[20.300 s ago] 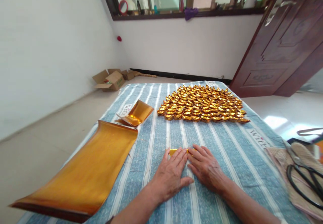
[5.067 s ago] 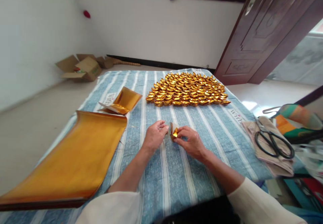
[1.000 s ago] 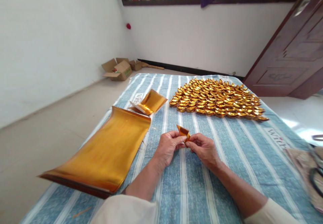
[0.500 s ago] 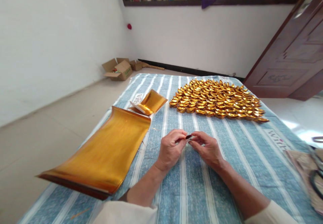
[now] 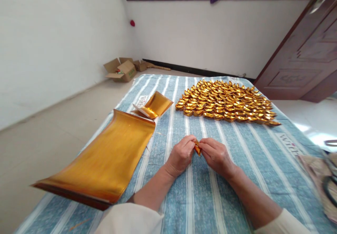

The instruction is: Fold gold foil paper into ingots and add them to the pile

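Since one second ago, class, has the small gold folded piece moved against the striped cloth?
Yes. The gold folded piece has come down toward the striped cloth, now pinched low between both hands' fingers.

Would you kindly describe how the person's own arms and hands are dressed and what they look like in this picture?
Both hands are bare: no gloves, rings or watch show on the left hand or the right hand. The forearms are uncovered too. Loose off-white sleeves, pushed back toward the elbows, show at the bottom edge: the left sleeve and the right sleeve. No markings are visible.
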### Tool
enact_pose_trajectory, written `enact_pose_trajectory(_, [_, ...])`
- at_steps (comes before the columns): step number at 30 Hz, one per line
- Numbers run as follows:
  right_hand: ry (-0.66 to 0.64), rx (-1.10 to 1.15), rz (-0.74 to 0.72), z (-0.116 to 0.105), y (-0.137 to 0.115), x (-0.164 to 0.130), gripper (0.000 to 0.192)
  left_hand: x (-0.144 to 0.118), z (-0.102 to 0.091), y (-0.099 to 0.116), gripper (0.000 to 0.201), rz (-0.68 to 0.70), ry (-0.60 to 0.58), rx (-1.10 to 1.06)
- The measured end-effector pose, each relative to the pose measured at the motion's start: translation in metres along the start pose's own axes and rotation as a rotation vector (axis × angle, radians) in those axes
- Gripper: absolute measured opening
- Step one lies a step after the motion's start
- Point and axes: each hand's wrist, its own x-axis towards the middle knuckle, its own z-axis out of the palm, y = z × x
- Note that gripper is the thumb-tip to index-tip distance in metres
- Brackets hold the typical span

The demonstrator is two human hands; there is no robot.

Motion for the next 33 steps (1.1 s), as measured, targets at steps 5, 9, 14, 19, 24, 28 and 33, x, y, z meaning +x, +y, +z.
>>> enact_pose_trajectory(5, [-0.146,-0.153,-0.075,-0.002,0.003,-0.001,0.028,-0.003,-0.002,0.003,0.024,-0.029,-0.127,0.049])
enact_pose_trajectory(9, [-0.241,-0.159,-0.097,-0.004,0.004,-0.002,0.020,-0.005,-0.008,0.002,0.024,-0.010,-0.170,0.026])
enact_pose_trajectory(14, [-0.301,-0.138,-0.084,-0.009,0.003,0.000,0.015,-0.003,-0.010,-0.002,0.029,-0.149,-0.089,-0.127])
enact_pose_trajectory(19, [-0.367,-0.125,-0.066,-0.014,0.000,0.002,0.014,0.002,-0.008,0.000,0.018,-0.187,-0.072,-0.124])
enact_pose_trajectory(24, [-0.364,-0.107,-0.060,-0.014,0.000,0.002,0.015,0.001,-0.006,-0.002,0.020,-0.189,-0.053,-0.057])
enact_pose_trajectory(28, [-0.342,-0.079,-0.037,-0.012,0.001,0.001,0.014,0.002,-0.006,-0.004,0.022,-0.195,-0.079,-0.073])
enact_pose_trajectory(33, [-0.301,0.021,0.032,-0.010,0.004,-0.001,0.016,0.006,-0.010,-0.003,0.020,-0.211,-0.117,-0.090])
